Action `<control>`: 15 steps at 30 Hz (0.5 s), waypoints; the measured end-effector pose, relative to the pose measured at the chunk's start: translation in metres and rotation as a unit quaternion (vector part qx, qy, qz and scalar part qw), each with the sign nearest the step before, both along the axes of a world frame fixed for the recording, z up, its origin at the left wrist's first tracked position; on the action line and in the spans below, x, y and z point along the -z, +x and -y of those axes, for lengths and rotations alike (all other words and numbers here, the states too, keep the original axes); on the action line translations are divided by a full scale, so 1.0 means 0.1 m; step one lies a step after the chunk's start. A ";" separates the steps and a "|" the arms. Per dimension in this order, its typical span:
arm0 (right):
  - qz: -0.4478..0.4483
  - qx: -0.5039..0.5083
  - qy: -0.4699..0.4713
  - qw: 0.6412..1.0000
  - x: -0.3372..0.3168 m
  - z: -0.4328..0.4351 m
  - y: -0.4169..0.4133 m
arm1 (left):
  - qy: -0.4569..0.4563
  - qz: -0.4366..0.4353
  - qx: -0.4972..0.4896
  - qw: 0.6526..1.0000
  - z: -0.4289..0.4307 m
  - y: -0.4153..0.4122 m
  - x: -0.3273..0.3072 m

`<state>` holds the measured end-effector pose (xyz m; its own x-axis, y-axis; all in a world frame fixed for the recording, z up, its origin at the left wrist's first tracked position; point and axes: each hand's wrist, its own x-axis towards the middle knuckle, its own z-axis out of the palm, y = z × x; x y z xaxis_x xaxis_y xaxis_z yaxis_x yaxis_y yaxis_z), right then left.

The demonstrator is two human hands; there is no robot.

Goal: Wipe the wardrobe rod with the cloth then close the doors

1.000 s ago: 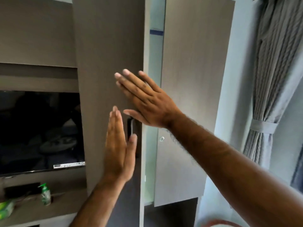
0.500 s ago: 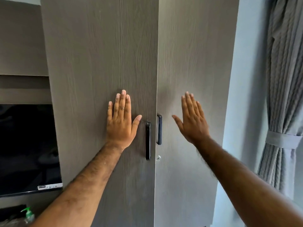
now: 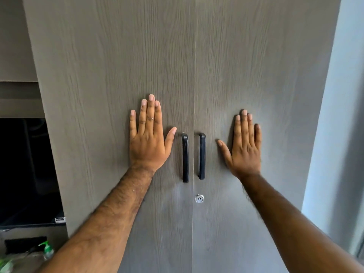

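Both grey wood-grain wardrobe doors stand flush together, a thin seam between them. My left hand (image 3: 147, 138) lies flat, fingers up, on the left door (image 3: 102, 75), just left of its black handle (image 3: 185, 158). My right hand (image 3: 244, 146) lies flat on the right door (image 3: 266, 66), right of the second black handle (image 3: 201, 156). A round silver keyhole (image 3: 199, 198) sits below the handles on the right door. Neither hand holds anything. The rod is hidden behind the doors and no cloth is in view.
A dark TV screen (image 3: 25, 170) is set into the unit at the left. Below it, a shelf carries a green-capped spray bottle (image 3: 47, 250). A pale blue wall (image 3: 338, 115) runs down the right side.
The right door has swung in from wide open and now meets the left one. Both palms have moved onto the door faces and pressed them flush.
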<state>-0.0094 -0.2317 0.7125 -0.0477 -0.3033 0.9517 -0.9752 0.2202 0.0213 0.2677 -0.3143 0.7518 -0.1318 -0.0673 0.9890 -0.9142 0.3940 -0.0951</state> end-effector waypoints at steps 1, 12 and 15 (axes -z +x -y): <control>-0.002 0.001 -0.008 1.000 0.01 0.01 -0.01 | -0.001 -0.001 -0.003 1.000 0.03 -0.01 0.00; -0.023 -0.002 -0.056 0.998 0.06 0.15 -0.10 | -0.028 -0.010 -0.024 0.999 0.20 -0.09 0.03; -0.030 0.000 -0.059 0.998 0.07 0.17 -0.09 | -0.025 -0.009 -0.029 0.999 0.22 -0.09 0.03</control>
<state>-0.0186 -0.2482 0.7056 0.0105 -0.1887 0.9820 -0.9729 0.2248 0.0536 0.2589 -0.3365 0.7485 -0.1119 -0.0242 0.9934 -0.9373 0.3345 -0.0974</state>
